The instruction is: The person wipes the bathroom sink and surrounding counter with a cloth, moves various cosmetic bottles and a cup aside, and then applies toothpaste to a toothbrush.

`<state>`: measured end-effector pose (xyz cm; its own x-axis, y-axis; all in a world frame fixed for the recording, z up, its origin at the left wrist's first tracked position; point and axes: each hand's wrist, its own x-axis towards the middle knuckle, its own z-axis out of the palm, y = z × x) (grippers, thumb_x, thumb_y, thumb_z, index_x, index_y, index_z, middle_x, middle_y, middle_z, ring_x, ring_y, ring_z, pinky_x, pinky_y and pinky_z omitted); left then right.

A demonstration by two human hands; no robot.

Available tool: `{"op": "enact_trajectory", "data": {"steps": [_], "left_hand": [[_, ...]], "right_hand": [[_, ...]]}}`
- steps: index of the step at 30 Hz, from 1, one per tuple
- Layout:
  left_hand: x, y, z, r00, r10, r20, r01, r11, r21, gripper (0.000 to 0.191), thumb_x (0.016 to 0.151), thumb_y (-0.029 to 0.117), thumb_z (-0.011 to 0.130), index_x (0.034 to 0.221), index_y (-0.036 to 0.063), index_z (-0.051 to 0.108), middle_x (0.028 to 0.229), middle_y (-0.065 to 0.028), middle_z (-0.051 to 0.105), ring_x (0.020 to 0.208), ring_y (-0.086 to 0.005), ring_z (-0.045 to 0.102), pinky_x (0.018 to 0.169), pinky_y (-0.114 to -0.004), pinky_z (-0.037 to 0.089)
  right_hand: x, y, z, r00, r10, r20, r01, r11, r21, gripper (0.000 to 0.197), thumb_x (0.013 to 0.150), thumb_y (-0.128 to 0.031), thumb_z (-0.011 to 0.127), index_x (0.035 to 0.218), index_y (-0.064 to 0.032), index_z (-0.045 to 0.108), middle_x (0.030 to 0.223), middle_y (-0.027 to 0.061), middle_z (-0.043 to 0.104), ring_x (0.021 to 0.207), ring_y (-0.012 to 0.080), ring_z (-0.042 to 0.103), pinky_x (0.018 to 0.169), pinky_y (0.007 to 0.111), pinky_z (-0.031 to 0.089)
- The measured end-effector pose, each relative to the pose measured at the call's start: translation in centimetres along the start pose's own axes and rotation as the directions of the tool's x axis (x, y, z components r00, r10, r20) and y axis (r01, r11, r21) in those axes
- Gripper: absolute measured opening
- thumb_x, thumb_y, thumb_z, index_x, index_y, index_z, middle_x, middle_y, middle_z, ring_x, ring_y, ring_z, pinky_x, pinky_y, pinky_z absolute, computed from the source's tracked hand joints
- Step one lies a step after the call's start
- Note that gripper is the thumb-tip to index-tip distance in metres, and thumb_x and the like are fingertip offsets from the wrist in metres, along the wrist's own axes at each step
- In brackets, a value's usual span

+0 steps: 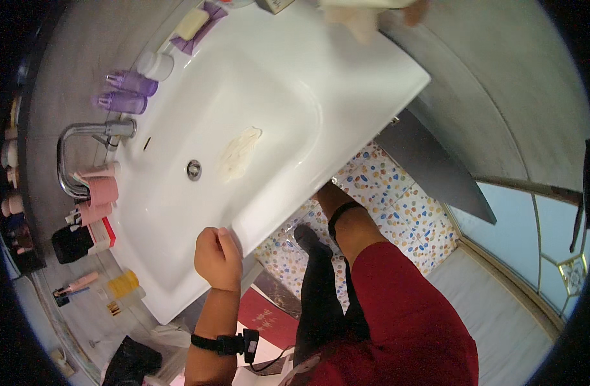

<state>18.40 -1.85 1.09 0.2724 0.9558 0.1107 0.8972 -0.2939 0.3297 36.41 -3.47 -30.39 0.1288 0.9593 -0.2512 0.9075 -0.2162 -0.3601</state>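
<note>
My left hand is curled into a loose fist at the front rim of a white ceramic washbasin. No object shows in that fist, and a black strap with a small cabled device circles the forearm. My right forearm reaches down past the basin's front edge; its hand is hidden beneath the basin. On the basin floor lies a flat, crumpled cream-coloured sheet, perhaps a wet cloth or wipe. A metal drain plug is to the left of it. Beside my right arm, a dark grey cabinet door swings outward.
Along the back ledge stand a chrome faucet, purple bottles, a white jar, soap on a purple dish, pink cups and a yellow-labelled bottle. Blurred pale fabric is at the top. A red box sits below.
</note>
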Motion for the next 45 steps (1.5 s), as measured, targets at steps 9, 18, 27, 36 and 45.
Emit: {"op": "enact_trajectory", "data": {"steps": [9, 18, 27, 36, 45], "left_hand": [[0.1, 0.6, 1.0, 0.996, 0.081, -0.032, -0.084, 0.991, -0.100, 0.025, 0.085, 0.024, 0.053, 0.069, 0.0053, 0.050, 0.062, -0.0098, 0.049, 0.056, -0.0271, 0.050, 0.052, -0.036, 0.040], [-0.2, 0.8, 0.4, 0.995, 0.081, -0.062, -0.085, 0.994, -0.064, 0.029, 0.084, 0.027, 0.054, 0.063, 0.0071, 0.048, 0.061, -0.0098, 0.050, 0.055, -0.0278, 0.050, 0.050, -0.038, 0.039], [0.0, 0.2, 0.2, 0.997, 0.076, -0.031, -0.075, 0.997, 0.011, 0.034, 0.084, 0.034, 0.050, 0.062, 0.0075, 0.049, 0.065, -0.0118, 0.054, 0.061, -0.0329, 0.054, 0.055, -0.044, 0.041], [0.7, -3.6, -1.4, 0.975, 0.036, 0.220, 0.070, 0.886, -0.458, 0.031, 0.091, 0.033, 0.051, 0.081, 0.0048, 0.060, 0.069, -0.0070, 0.055, 0.063, -0.0221, 0.051, 0.060, -0.035, 0.042], [2.8, -13.0, -8.0, 0.792, 0.288, 0.539, 0.252, 0.649, -0.718, 0.024, 0.090, 0.024, 0.057, 0.105, 0.0050, 0.061, 0.088, -0.0043, 0.062, 0.072, -0.0129, 0.056, 0.066, -0.026, 0.048]], "right_hand": [[-1.3, 3.0, 2.9, 0.975, 0.136, 0.176, -0.136, 0.991, -0.013, 0.051, 0.085, -0.020, 0.058, 0.132, -0.0074, 0.043, 0.140, 0.0158, 0.039, 0.120, 0.0315, 0.047, 0.097, 0.041, 0.044], [-20.9, 3.1, -16.8, 0.905, 0.071, -0.420, 0.022, 0.977, 0.212, 0.046, 0.075, -0.009, 0.057, 0.121, -0.0055, 0.052, 0.124, 0.0186, 0.052, 0.113, 0.0357, 0.049, 0.098, 0.045, 0.038], [-28.9, 8.2, -24.7, 0.609, 0.420, -0.672, -0.639, 0.762, -0.103, 0.046, 0.069, -0.007, 0.060, 0.113, 0.0022, 0.051, 0.113, 0.0216, 0.055, 0.105, 0.0386, 0.051, 0.093, 0.048, 0.039], [-26.8, 2.3, -22.9, 0.727, 0.681, -0.085, -0.589, 0.683, 0.431, 0.042, 0.077, -0.016, 0.055, 0.116, 0.0008, 0.057, 0.113, 0.0276, 0.057, 0.104, 0.0399, 0.057, 0.091, 0.042, 0.044], [-20.6, -3.0, -19.0, 0.879, 0.477, -0.028, -0.260, 0.527, 0.809, 0.053, 0.084, -0.008, 0.045, 0.135, 0.0036, 0.035, 0.139, 0.0187, 0.040, 0.126, 0.0235, 0.041, 0.099, 0.031, 0.036]]}}
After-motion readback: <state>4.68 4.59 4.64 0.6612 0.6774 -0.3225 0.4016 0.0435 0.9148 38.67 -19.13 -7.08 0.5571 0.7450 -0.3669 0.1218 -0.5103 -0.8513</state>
